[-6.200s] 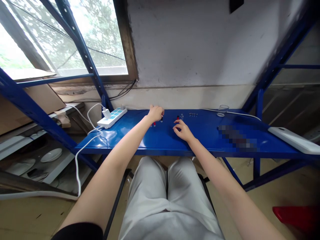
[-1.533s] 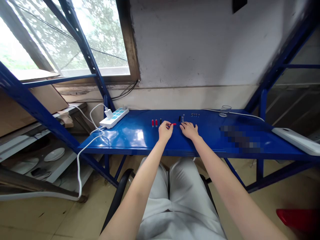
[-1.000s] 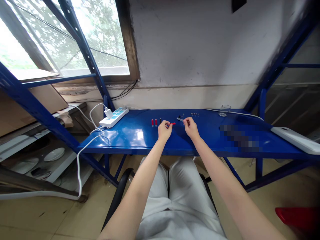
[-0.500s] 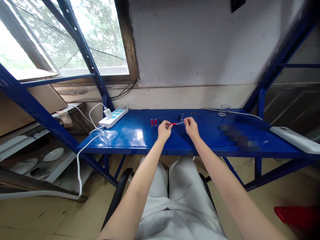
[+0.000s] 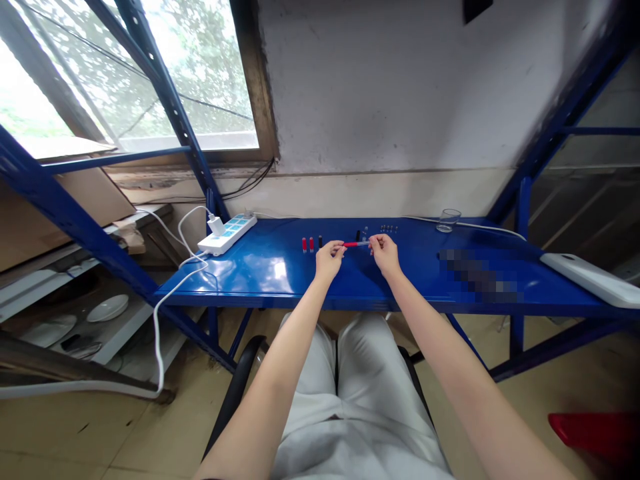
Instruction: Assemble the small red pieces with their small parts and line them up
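- The fingers (image 5: pixel 339 247) of the left hand (image 5: pixel 327 261) are clamped on a slim red rod (image 5: pixel 351 244), which juts from their tips toward three o'clock; twelve lies straight ahead of the person.
- The right hand (image 5: pixel 386 255) has thumb and fingertips pinched together on a clear tube (image 5: pixel 364 243), pointing toward nine o'clock.
- Rod and tube lie in one line between the hands; whether they overlap is too small to tell.
- The left forearm reaches toward one o'clock, the right toward eleven. Both hands are bent inward, near each other, over the blue table (image 5: pixel 250 277).
- The tabletop is smooth and glossy, with bright window glare at the left hand's eight o'clock.
- At that hand's ten o'clock are two short red cylinders (image 5: pixel 307 245) with pale ends; at its eleven, a black one (image 5: pixel 321 242).
- From the right hand, another black cylinder (image 5: pixel 357 235) is at ten o'clock, with small clear pieces (image 5: pixel 365 233) just beside it.
- At the right hand's twelve o'clock is a row of tiny tips (image 5: pixel 389 229), metallic in look; at two, a clear round glass (image 5: pixel 449 220).
- A white power strip (image 5: pixel 227 235), long and boxy, lies toward the left hand's nine o'clock, well apart.
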Tool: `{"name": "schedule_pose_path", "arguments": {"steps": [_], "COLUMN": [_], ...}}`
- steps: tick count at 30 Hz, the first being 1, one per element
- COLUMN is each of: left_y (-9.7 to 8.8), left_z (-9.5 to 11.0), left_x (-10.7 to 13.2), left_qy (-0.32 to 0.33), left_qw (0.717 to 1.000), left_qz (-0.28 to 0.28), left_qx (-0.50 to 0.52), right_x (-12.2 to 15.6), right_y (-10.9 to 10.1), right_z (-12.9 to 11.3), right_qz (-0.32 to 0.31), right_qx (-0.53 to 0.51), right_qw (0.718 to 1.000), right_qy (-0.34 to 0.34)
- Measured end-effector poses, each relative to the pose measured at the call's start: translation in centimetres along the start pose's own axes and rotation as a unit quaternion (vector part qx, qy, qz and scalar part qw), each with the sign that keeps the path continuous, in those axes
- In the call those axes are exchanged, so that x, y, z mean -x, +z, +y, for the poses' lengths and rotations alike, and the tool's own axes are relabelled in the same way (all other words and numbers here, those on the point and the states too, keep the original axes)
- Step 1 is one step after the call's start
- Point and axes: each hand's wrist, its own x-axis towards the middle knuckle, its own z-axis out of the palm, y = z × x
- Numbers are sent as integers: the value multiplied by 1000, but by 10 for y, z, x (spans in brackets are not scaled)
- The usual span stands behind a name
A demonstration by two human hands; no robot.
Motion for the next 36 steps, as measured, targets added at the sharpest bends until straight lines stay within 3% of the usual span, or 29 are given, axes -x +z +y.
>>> {"name": "schedule_pose_path", "arguments": {"steps": [8,11,14,21,36], "left_y": [5,6,5,2,2], "left_z": [-3,-4,-2,6,18], "left_x": [3,2,2,4,8], "left_qy": [18,12,13,-12,-25], "left_qw": [989,986,988,998,997], "left_qz": [-135,-151,-133,-28,-32], "left_qx": [59,74,72,62,63], "right_x": [1,1,1,4,6], "right_y": [2,2,2,3,1], "right_z": [-5,-7,-7,-9,-17], "right_qz": [5,-13,-28,-102,-88], "right_qx": [-95,-122,-154,-217,-211], "right_qw": [995,991,984,956,956], "right_qy": [35,57,84,171,185]}}
